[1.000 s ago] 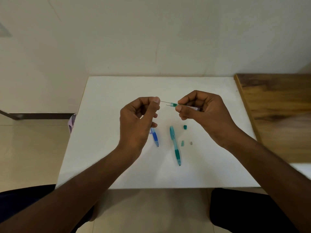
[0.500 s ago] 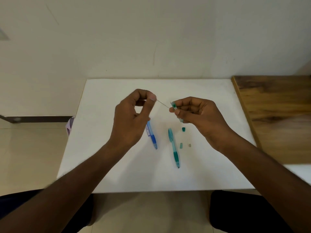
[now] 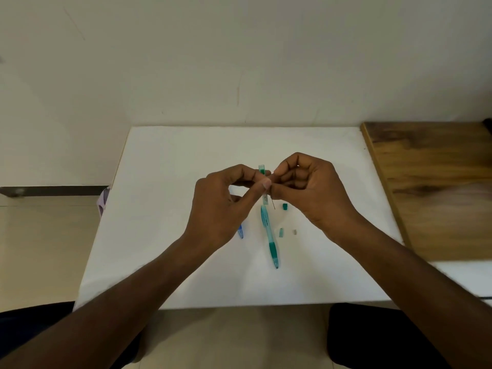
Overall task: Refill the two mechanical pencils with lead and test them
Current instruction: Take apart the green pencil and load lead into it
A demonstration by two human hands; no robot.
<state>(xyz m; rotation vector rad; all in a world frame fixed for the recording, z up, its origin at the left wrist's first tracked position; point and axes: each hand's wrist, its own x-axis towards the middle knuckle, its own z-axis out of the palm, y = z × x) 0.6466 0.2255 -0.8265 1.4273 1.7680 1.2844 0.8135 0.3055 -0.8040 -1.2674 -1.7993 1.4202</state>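
A moment ago the hands were apart. The left hand (image 3: 226,206) pinched the lead and the right hand (image 3: 314,190) held the case. Now the hands have come together, just above the top end of the green pencil (image 3: 269,230).

The case (image 3: 262,170) stands up straight between the fingertips. The left thumb and finger are curled round it now. The lead (image 3: 273,204) hangs down thin and dark under the right fingers, which seem to pinch it. It looks like the two things have swapped hands.

That likely means one lead is out of the case and ready to go into a pencil.

The green pencil lies open on the table (image 3: 165,182), not filled yet. Its cap (image 3: 285,206) sits just right of its top end. The blue pencil (image 3: 240,231) lies left of the green pencil, mostly hidden under the left hand.
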